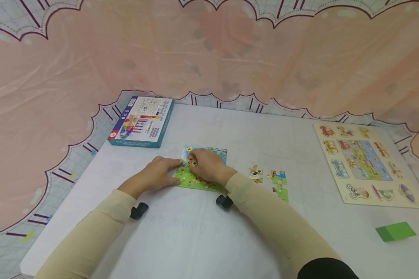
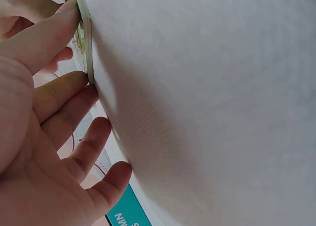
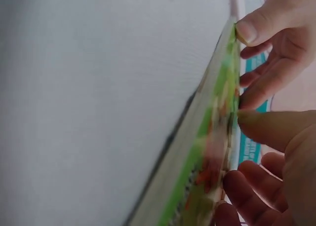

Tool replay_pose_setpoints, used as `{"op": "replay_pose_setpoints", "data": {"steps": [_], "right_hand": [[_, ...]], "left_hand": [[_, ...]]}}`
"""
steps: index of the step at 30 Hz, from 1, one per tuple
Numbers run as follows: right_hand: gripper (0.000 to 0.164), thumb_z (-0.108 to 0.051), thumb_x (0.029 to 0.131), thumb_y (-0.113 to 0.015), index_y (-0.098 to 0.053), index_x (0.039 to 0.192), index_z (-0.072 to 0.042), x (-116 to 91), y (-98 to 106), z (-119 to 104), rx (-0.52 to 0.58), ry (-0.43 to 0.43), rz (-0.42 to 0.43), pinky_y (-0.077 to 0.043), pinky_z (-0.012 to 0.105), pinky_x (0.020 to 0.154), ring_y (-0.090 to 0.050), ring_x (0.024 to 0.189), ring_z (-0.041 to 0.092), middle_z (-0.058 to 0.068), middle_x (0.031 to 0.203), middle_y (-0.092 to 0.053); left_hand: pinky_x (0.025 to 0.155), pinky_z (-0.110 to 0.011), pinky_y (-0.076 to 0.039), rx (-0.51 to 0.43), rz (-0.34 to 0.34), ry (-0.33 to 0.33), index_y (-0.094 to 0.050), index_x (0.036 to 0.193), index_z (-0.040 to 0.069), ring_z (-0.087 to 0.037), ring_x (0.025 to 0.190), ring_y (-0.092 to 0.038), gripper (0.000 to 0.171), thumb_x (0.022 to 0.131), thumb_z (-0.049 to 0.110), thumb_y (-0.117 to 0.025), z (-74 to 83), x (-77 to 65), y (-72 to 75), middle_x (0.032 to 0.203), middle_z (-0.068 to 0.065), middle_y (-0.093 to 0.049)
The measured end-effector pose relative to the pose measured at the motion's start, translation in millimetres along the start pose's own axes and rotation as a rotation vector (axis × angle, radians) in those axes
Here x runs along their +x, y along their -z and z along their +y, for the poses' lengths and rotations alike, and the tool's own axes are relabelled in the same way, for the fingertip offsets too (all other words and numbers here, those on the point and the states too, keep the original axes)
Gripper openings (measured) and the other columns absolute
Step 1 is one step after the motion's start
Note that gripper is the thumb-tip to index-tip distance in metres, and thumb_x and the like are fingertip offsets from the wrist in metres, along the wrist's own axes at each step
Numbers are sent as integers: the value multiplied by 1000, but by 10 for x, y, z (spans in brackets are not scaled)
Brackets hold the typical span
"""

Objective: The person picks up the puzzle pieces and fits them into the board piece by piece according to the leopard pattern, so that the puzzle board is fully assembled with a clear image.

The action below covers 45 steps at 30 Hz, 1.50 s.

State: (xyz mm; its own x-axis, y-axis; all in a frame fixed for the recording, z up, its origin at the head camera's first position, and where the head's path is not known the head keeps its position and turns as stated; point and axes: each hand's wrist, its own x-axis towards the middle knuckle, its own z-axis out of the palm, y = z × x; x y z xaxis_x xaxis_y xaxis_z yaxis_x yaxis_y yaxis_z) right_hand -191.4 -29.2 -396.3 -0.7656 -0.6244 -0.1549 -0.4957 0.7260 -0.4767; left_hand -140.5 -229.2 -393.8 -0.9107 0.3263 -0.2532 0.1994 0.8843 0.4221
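Observation:
A jigsaw puzzle board (image 1: pixel 188 181) with a green meadow and blue sky picture lies on the white table. My left hand (image 1: pixel 155 173) rests by its left edge, fingers spread; in the left wrist view the thumb and index fingertip touch the board's edge. My right hand (image 1: pixel 208 164) reaches over the board and covers much of the picture. Its thumb and fingertips are curled around a puzzle piece (image 1: pixel 192 162) with an animal face, close on the board's surface. Just right of the board lie several loose puzzle pieces (image 1: pixel 255 171), partly behind the right sleeve.
A flat teal and white box (image 1: pixel 146 120) lies at the back left. On the right lies a cream picture board (image 1: pixel 364 190) with vehicle and toy shapes. A green block (image 1: pixel 395 231) sits near the front right. A patterned pink curtain (image 1: pixel 209 58) hangs behind the table.

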Motion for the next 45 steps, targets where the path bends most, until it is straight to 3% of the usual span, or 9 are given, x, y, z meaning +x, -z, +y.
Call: {"op": "replay_pose_setpoints", "data": {"steps": [7, 16, 37, 45], "right_hand": [[58, -31, 98, -64, -46, 148, -5, -179, 167, 79, 43, 8, -2, -35, 39, 113, -43, 138, 25, 9, 148, -50], [56, -29, 96, -68, -51, 143, -4, -506, 430, 404, -10, 7, 52, -46, 42, 103, -58, 121, 26, 10, 143, -55], [54, -24, 93, -70, -55, 140, -3, -985, 537, 910, -7, -103, 44, -47, 46, 101, -59, 118, 28, 11, 138, -59], [50, -19, 91, -72, -58, 135, 2, -1099, 517, 1059, -70, -87, 42, -44, 49, 104, -58, 117, 32, 16, 130, -63]], "left_hand": [[109, -55, -36, 0, -7, 8, -53, 144, 5, -37, 129, -43, 67, 88, 29, -79, 2, -11, 3, 146, -13, -53], [110, -55, -35, 1, -21, 30, -53, 145, 7, -37, 132, -41, 68, 88, 30, -79, 13, -12, 28, 147, -12, -52], [110, -56, -34, -3, -20, 26, -53, 145, 7, -38, 132, -41, 67, 88, 31, -78, 7, 8, 5, 147, -13, -52], [109, -55, -35, 2, -15, 20, -53, 145, 7, -38, 131, -42, 67, 88, 30, -78, 5, 1, 9, 147, -13, -52]]}}
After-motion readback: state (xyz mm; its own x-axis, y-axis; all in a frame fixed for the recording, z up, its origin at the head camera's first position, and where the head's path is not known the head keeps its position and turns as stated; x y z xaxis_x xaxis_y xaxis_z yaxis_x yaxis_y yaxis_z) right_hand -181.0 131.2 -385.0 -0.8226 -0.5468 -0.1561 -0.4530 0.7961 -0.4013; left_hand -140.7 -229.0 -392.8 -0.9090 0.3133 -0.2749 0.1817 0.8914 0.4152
